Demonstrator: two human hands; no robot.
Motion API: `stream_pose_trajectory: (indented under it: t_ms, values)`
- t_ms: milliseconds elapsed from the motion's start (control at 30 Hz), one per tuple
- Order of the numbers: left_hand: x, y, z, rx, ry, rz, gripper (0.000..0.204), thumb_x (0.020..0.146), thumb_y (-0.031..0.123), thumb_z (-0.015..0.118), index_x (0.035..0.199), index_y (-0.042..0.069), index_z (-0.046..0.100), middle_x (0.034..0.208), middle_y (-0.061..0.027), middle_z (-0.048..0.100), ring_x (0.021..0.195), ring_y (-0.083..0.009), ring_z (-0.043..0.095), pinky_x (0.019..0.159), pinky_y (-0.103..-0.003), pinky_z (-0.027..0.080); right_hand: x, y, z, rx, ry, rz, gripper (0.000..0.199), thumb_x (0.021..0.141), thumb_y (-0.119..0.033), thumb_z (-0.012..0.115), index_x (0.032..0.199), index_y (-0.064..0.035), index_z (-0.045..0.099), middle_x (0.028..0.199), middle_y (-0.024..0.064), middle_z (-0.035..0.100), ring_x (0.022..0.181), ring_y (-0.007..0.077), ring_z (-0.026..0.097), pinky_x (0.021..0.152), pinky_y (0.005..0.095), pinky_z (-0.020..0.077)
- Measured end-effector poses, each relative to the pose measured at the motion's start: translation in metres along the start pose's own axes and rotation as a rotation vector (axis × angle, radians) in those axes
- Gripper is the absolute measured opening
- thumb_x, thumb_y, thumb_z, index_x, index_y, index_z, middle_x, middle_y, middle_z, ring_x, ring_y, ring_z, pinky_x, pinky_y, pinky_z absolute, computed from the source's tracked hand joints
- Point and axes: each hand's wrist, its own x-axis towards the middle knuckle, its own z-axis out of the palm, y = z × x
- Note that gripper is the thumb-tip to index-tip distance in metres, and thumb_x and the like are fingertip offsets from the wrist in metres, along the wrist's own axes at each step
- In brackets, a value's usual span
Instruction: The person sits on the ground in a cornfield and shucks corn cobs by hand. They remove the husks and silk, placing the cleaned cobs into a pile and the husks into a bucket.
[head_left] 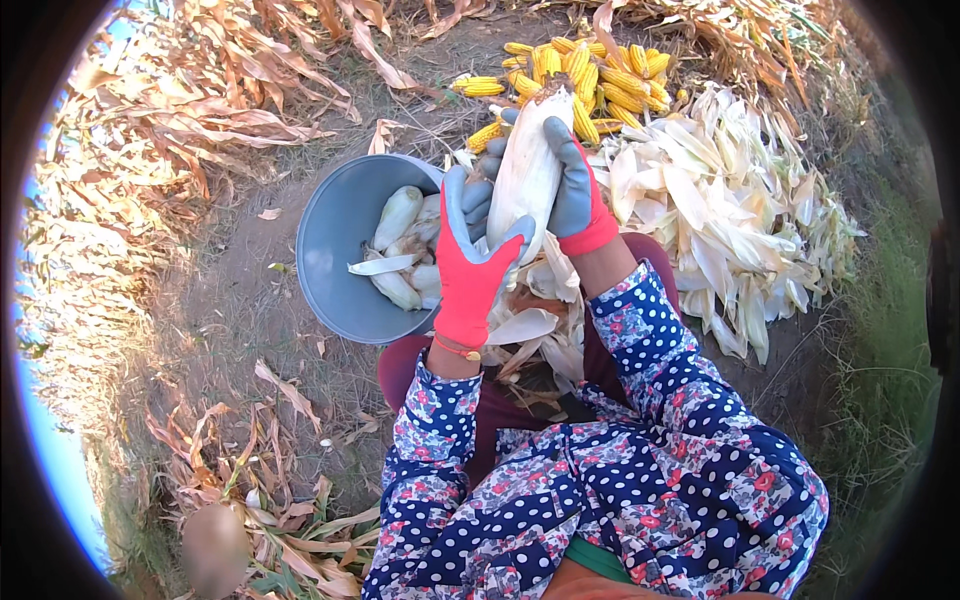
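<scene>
An ear of corn point(530, 170) in its pale husk is held upright between both my hands, its brownish tip pointing away from me. My left hand point(474, 250), in a red and grey glove, grips the lower left side, thumb across the husk. My right hand point(575, 190), gloved the same way, closes round the upper right side with the thumb near the tip. To the left stands a grey bucket point(325, 245) with several husked-over ears point(398, 218) in it. Loose husks point(525, 325) lie between my legs, under my hands.
A pile of bare yellow corn cobs point(625, 85) lies on the ground beyond my hands. Right of it spreads a large heap of stripped pale husks point(720, 200). Dry corn stalks and leaves point(220, 80) cover the far left, and green grass point(885, 400) grows at the right.
</scene>
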Motion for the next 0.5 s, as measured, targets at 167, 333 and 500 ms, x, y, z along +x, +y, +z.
stream_pose_trajectory:
  t_ms: [167,333,500]
  values:
    - [-0.017,0.009,0.008,-0.296,-0.300,-0.479,0.062,0.084,0.025,0.070,0.133,-0.002,0.042,0.106,-0.0139,0.062,0.082,-0.0173,0.063,0.068,-0.029,0.052,-0.008,-0.028,0.004,-0.070,-0.142,-0.068,0.086,0.082,-0.072,0.047,0.132,-0.0022,0.043,0.104,0.0165,0.064,0.092,0.0288,0.066,0.079,0.0413,0.0551]
    - [-0.016,0.021,0.005,-0.448,-0.314,-0.543,0.057,0.082,0.025,0.072,0.126,-0.001,0.048,0.098,-0.0109,0.065,0.062,-0.0126,0.059,0.051,-0.023,0.046,-0.009,-0.030,0.014,-0.300,-0.087,-0.141,0.084,0.088,-0.073,0.032,0.133,-0.0037,0.044,0.117,0.0175,0.060,0.096,0.0225,0.063,0.087,0.0352,0.0507]
    - [-0.008,-0.001,0.003,0.234,-0.032,-0.010,0.089,0.066,0.021,0.085,0.137,-0.004,0.037,0.120,-0.0189,0.058,0.108,-0.0253,0.060,0.089,-0.035,0.048,-0.001,-0.029,0.002,-0.348,0.070,-0.212,0.065,0.096,-0.058,0.036,0.130,-0.0042,0.048,0.117,0.0097,0.060,0.103,0.0172,0.060,0.093,0.0326,0.0469]
